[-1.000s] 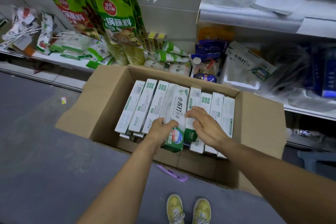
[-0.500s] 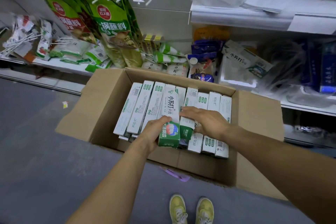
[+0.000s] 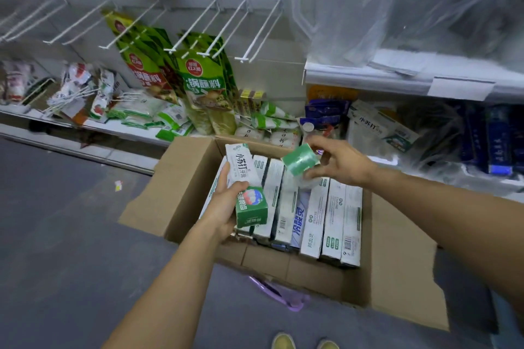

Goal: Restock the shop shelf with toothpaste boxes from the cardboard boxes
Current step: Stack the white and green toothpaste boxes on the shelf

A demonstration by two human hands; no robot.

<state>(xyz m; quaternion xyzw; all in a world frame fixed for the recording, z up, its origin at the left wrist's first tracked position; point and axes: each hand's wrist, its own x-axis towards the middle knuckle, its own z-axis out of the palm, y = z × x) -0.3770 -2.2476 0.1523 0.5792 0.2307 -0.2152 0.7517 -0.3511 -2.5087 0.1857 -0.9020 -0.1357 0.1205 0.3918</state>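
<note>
**Clerk:** Item one, the left hand (image 3: 224, 207)?

**Checker:** Fingers and thumb wrapped round one toothpaste box (image 3: 244, 173). It is long and white, with dark characters down the face and a green end carrying a red, white and blue picture. It is held above the left end of the cardboard box (image 3: 184, 178), with the green end towards the near wall.

**Clerk:** Item two, the right hand (image 3: 343, 163)?

**Checker:** It pinches a second toothpaste box (image 3: 300, 160) between thumb and fingertips. The green end is turned this way and the rest is foreshortened and blurred. It is held up over the far edge of the cardboard box.

**Clerk:** Stock left in the cardboard box?

**Checker:** A row of packed boxes (image 3: 331, 215), standing on edge side by side and running from far wall to near wall, out to the right wall. They are white with green marks and barcodes at the near ends. One, the blue-lettered box (image 3: 300, 218), sits mid-row.

**Clerk:** Shelf side?

**Checker:** There is a white shelf rail (image 3: 368, 79) with clear plastic sheeting (image 3: 397, 8) above it. In the bay beneath lies one shelved toothpaste box (image 3: 380, 125), flat and askew, white with a green end.

**Clerk:** Sundries?

**Checker:** Green sauce pouches (image 3: 201, 82) hang on wire hooks, left of the bay.
</note>
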